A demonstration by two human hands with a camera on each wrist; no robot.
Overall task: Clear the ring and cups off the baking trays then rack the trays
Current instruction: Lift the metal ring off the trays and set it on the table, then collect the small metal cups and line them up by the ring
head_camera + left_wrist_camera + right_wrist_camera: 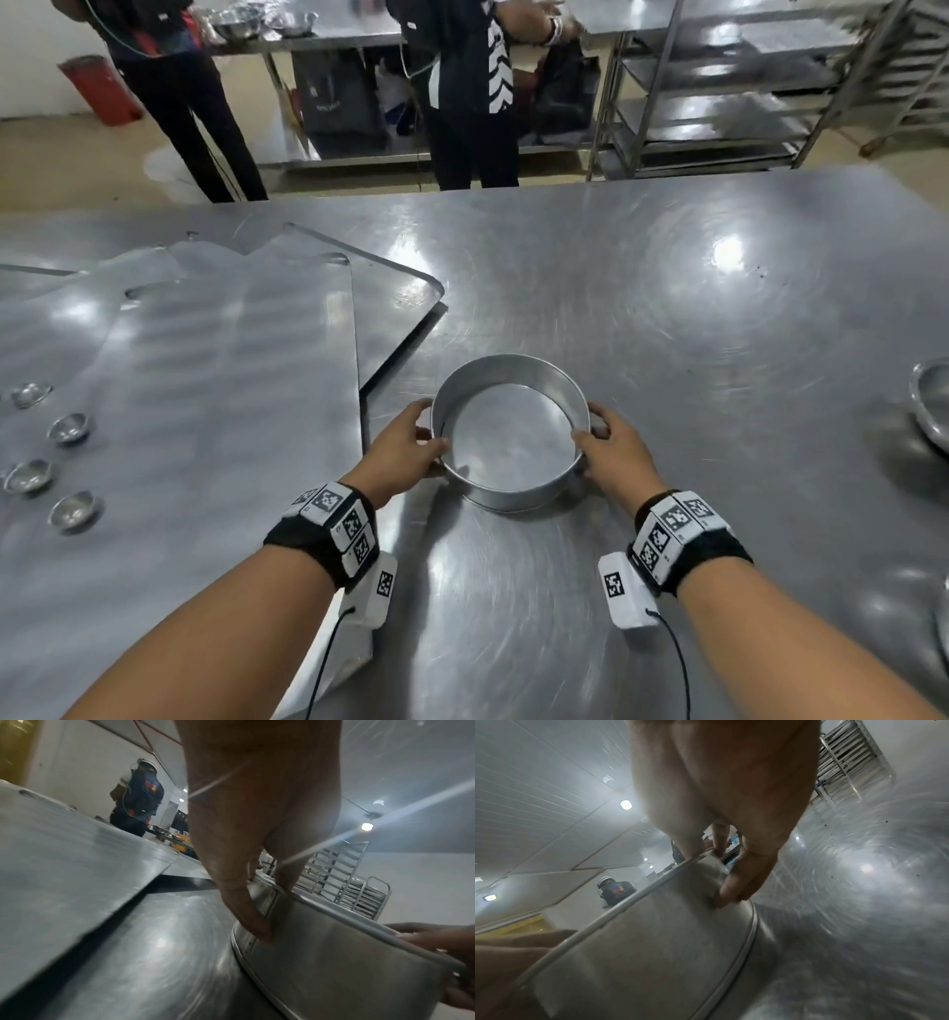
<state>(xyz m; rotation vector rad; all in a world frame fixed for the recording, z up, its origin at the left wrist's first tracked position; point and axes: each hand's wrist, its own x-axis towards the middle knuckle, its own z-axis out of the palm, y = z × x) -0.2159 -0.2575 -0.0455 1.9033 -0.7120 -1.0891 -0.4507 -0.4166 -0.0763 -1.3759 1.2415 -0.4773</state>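
Left hand (405, 452) and right hand (613, 455) both pinch the ring (509, 434) by its rim, thumbs inside, fingers outside. Ring sits on the counter (667, 318), just right of the overlapping trays (205, 360). Four small cups (69, 427) on the near-left tray.

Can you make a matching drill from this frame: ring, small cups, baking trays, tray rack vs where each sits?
Things:
1. ring
2. small cups
3. baking trays
4. tray rack

Places:
A. stacked askew on the table's left side
B. on the top tray, near its left edge
C. on the floor beyond the table
D. on the bare table, held between the left hand and the right hand

Pairs: 1-D, 2-B, 3-A, 4-C
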